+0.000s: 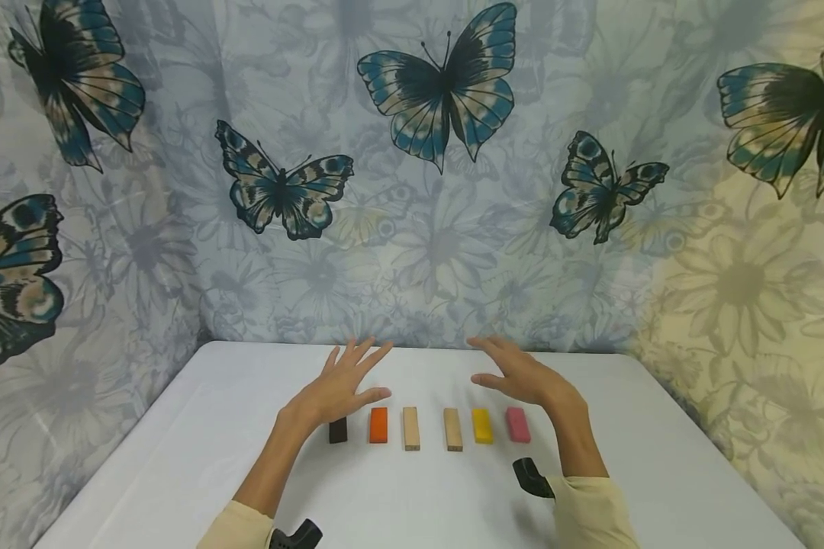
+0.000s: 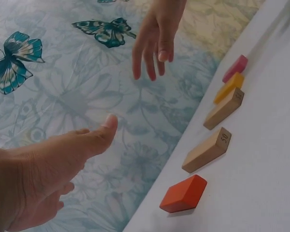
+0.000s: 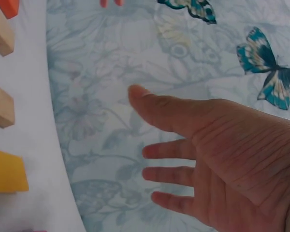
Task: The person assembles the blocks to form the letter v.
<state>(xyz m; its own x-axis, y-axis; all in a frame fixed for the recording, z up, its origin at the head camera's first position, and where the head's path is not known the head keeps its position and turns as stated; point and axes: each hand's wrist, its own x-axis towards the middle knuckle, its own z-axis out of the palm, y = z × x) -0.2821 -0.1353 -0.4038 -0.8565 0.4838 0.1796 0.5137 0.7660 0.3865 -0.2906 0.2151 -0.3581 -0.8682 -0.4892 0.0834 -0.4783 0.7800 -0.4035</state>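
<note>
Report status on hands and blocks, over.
Left hand, right hand: raised, holding nothing. Six blocks: lined up on white table. Left hand partly hides dark block in head view.

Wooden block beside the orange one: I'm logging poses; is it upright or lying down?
Lying down: in the left wrist view, the wooden block stretches lengthwise along the table.

Dark block [image 1: 338, 431] partly hidden.
</note>
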